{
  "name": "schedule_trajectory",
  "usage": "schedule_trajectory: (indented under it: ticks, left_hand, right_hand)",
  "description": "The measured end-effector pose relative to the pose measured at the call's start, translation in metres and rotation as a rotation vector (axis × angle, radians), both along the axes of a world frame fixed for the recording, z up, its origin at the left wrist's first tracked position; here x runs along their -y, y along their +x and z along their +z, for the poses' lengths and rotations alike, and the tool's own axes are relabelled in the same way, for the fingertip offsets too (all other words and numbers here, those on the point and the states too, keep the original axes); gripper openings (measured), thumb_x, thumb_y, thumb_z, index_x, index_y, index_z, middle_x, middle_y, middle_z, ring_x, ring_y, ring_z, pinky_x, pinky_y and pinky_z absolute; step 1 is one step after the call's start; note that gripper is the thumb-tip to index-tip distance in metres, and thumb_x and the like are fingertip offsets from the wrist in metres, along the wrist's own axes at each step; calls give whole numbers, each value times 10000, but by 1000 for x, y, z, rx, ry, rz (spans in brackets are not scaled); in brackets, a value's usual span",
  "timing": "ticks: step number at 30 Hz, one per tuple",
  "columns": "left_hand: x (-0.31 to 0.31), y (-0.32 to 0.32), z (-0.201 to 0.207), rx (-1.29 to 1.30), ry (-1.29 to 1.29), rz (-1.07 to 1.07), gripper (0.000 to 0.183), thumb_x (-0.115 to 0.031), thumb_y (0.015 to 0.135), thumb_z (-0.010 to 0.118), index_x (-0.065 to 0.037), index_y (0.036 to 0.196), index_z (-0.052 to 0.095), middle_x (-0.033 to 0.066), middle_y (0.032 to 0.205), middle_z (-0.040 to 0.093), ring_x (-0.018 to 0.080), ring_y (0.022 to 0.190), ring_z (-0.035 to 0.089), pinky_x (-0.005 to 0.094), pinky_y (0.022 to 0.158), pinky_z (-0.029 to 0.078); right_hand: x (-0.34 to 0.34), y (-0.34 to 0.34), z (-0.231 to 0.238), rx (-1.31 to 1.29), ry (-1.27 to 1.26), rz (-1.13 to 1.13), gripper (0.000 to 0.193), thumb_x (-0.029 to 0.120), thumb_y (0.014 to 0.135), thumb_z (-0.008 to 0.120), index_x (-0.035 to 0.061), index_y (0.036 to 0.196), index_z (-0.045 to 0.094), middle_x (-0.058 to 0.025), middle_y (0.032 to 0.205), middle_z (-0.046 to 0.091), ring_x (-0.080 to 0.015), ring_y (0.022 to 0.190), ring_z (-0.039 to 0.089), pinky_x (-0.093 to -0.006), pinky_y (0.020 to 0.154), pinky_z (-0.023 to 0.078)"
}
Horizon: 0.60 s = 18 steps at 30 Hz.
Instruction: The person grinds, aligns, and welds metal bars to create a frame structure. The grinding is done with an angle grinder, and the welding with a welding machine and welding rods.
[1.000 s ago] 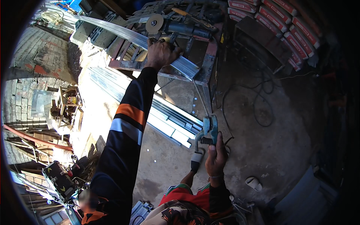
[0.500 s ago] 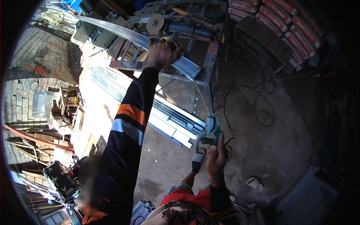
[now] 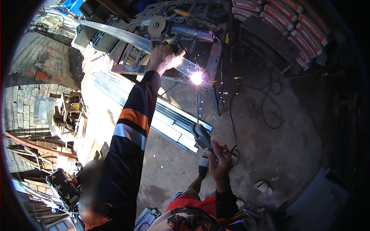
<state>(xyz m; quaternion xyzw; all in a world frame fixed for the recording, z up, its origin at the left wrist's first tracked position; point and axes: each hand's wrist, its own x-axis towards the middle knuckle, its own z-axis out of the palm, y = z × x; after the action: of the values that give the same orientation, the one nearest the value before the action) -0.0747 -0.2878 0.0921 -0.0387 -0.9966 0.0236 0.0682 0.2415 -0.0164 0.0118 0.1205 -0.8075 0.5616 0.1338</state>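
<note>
My left hand (image 3: 163, 57) is closed over a long silvery metal profile (image 3: 131, 37), which lies slanting across a rusty steel frame table (image 3: 214, 63). In my right hand (image 3: 220, 159) is a dark green welding electrode holder (image 3: 203, 136), fingers wrapped round its handle. A thin welding rod (image 3: 198, 106) points from its jaws to the near end of the profile. A bright white-violet arc (image 3: 197, 78) burns where they meet, and orange sparks scatter round it. The glare hides the rod's tip and the profile's end.
An angle grinder (image 3: 185, 30) with a tan disc lies on the table just beyond my left hand, near a yellow-handled tool (image 3: 189, 15). More metal profiles (image 3: 177, 131) lie on the floor. Cables (image 3: 266, 111) loop at right, below stacked red-and-white packages (image 3: 293, 27). Someone (image 3: 94, 192) is at lower left.
An arc has flared up at the profile's end, with sparks flying. My right hand has tilted the electrode holder leftward, swinging it down slightly. My left hand keeps its hold.
</note>
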Motion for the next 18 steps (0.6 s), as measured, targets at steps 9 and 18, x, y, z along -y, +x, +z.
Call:
schedule_trajectory:
  ticks: [9,18]
  left_hand:
    - [-1,0,-2,-32,-3,-32,561,-550,909,537,-60,988,799,194,975,755,357,968,708,583,1052,295]
    - [2,4,-4,-42,54,-14,541,-544,903,559,-66,986,800,199,969,752,368,992,705,634,1089,268]
  right_hand:
    - [1,17,-10,283,-540,-3,520,140,1010,617,-25,1482,475,-72,1000,639,-134,838,584,-264,753,494]
    - [9,5,7,47,-101,-82,419,-3,859,751,96,1264,718,-132,1012,654,-254,835,658,-345,701,527]
